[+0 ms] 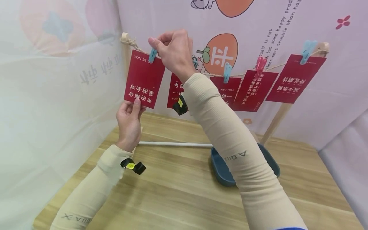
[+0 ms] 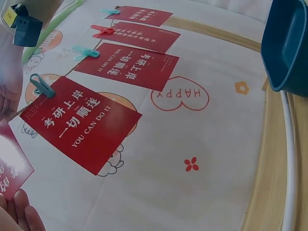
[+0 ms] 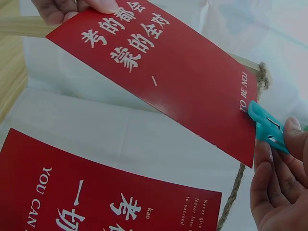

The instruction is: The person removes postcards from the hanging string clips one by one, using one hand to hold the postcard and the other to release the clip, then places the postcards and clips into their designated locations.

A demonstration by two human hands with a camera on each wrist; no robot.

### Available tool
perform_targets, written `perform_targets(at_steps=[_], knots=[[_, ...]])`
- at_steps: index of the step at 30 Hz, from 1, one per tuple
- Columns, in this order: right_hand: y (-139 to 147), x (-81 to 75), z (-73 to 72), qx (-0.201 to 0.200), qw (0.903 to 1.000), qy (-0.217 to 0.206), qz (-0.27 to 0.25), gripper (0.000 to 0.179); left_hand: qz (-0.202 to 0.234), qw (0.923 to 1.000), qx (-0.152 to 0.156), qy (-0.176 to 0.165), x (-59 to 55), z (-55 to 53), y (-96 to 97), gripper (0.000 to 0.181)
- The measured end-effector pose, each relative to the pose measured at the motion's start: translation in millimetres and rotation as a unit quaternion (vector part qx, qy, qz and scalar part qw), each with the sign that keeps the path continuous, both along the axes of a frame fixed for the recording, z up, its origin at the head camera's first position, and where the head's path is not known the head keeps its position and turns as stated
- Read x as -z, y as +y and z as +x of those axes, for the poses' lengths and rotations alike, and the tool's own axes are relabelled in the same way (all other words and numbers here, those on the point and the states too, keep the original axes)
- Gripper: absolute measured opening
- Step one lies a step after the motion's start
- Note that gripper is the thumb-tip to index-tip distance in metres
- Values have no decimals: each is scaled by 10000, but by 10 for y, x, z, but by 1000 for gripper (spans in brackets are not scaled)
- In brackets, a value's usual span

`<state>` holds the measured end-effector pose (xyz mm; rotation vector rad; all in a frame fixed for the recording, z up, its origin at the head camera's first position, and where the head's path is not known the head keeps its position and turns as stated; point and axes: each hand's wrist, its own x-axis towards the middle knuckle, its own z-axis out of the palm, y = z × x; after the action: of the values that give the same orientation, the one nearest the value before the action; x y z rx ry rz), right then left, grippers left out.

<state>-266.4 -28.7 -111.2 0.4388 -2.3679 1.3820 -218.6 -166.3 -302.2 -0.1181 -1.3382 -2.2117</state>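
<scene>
A red card (image 1: 143, 78) with white lettering hangs tilted at the left end of a twine line (image 3: 233, 197). My left hand (image 1: 129, 123) pinches its lower edge between thumb and fingers. At the card's top edge, my right hand (image 1: 176, 52) pinches a light blue clothespin (image 3: 269, 126), whose jaws are on the card. In the right wrist view the twine passes behind the card near the clothespin; whether the jaws also grip the twine cannot be made out. The nearest neighbouring card (image 2: 82, 125) hangs from a blue clothespin (image 2: 42, 86).
Farther along hang more red cards (image 1: 296, 78), one by a pink clothespin (image 1: 260, 66). Wooden posts (image 1: 277, 123) hold the twine. A blue bin (image 1: 221, 169) stands on the wooden table (image 1: 172, 195), partly behind my right forearm. A white rod (image 1: 178, 144) lies left of it.
</scene>
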Motion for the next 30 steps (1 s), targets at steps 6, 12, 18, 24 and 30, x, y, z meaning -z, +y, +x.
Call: perform_targets(at_steps=[6,12,18,24,30], knots=[[37,-14,-1,73,9997,237,-62,30,-49,10000,-47,-56,35,0,-12,5],[95,-37,12,165,9988,428,-161,30,34,9998,-65,-177,75,-1,-25,6],[161,-44,65,-56,9976,691,-82,31,39,9998,-78,-202,94,-6,-20,6],[219,-28,136,-470,9883,1390,411,32,3,9999,-69,-122,93,-16,-13,6],[286,29,186,-630,9832,1557,712,36,61,9998,-18,-195,112,-9,0,5]])
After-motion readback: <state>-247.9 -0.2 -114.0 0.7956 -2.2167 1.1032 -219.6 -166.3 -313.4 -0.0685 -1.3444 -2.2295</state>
